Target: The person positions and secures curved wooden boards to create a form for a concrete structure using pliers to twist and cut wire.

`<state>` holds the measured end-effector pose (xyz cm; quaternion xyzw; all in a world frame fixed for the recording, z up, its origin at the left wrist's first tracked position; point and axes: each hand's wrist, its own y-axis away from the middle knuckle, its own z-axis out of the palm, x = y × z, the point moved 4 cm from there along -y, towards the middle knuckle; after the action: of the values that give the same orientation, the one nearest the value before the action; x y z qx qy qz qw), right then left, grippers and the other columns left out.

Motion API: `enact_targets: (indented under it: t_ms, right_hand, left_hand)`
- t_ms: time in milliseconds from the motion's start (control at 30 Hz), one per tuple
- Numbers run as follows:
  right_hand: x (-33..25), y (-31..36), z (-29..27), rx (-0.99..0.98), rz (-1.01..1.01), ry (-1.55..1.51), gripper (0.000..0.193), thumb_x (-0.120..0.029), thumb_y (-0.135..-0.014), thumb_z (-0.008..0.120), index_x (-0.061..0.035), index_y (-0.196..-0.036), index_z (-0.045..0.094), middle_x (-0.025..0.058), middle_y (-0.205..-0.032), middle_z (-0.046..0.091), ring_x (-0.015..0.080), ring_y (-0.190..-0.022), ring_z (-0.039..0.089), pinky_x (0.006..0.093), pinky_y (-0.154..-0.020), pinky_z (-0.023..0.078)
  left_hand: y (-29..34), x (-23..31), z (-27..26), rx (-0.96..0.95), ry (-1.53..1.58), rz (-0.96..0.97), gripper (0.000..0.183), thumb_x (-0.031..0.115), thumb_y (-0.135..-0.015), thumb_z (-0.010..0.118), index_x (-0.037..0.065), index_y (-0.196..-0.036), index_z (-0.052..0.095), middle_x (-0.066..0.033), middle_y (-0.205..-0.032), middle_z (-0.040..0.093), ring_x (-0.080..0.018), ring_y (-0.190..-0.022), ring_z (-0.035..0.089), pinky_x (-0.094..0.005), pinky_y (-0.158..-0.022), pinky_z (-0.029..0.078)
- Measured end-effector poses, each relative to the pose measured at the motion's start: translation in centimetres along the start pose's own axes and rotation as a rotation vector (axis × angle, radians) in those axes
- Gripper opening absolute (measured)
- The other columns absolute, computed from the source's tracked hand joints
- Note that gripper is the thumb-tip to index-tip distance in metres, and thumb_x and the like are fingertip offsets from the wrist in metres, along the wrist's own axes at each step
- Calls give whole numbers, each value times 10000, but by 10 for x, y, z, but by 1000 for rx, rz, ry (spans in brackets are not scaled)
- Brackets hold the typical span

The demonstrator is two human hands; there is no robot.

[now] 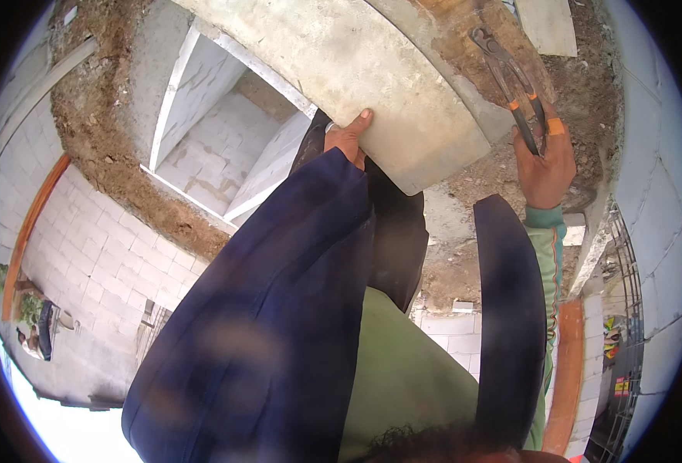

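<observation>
A wide, pale, stained board [379, 85] slants across the upper middle. My left hand [347, 139] is closed on its near edge, thumb lying on top and the other fingers hidden underneath. To the right of the board, my right hand [548, 168] holds a pair of pincers [507, 73] by the ends of their dark handles. Orange bands show on both handles, and something orange is wrapped near one of my fingers. The pincers' head points away from me, over a brown, dirt-covered surface. Dark blue cloth covers my left arm; a green sleeve ends at my right wrist.
Left of the board opens a deep rectangular pit with pale block walls [198, 100]. Loose soil [109, 154] runs along it. A light block wall [109, 239] stands at left, another [657, 231] at right. Steel rebar [625, 309] and an orange-brown beam [568, 370] lie at lower right.
</observation>
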<state>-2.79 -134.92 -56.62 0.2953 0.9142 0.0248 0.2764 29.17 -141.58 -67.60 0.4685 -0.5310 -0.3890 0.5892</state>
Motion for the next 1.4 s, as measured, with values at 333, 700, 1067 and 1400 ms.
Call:
enact_targets:
  t_ms: [333, 700, 1067, 1400]
  right_hand:
    - [-5, -1, -18, -25, -114, 222, 665, -104, -715, 731, -220, -1340, 536, 33, -931, 603, 246, -821, 634, 372, -645, 524]
    - [7, 15, -16, 127, -10, 159, 578, -70, -698, 755, -131, -1247, 586, 56, -942, 623, 186, -732, 627, 307, -638, 537]
    - [-13, 42, 30, -49, 228, -151, 550, -69, -765, 766, -74, -1260, 527, 23, -931, 545, 118, -783, 554, 272, -676, 482]
    - [-61, 50, 69, 120, 599, -278, 905, -74, -793, 734, -42, -1491, 158, 71, -993, 584, 142, -779, 588, 305, -715, 522]
  left_hand:
    - [-13, -6, -10, 30, 36, -8, 568, 77, -845, 737, -75, -1286, 413, -179, -1189, 590, -294, -1055, 613, -419, -907, 503]
    - [-5, -6, -13, 27, -61, -6, 413, 148, -925, 652, -65, -1247, 505, -155, -1216, 608, -287, -1096, 604, -424, -950, 483]
    - [-5, 2, -2, -49, 18, 32, 472, 85, -877, 701, -26, -1277, 475, -144, -1195, 613, -283, -1074, 621, -423, -883, 527]
    - [-19, -8, 18, -126, 56, -80, 451, 122, -892, 691, -14, -1269, 486, -131, -1204, 613, -276, -1071, 622, -424, -879, 531]
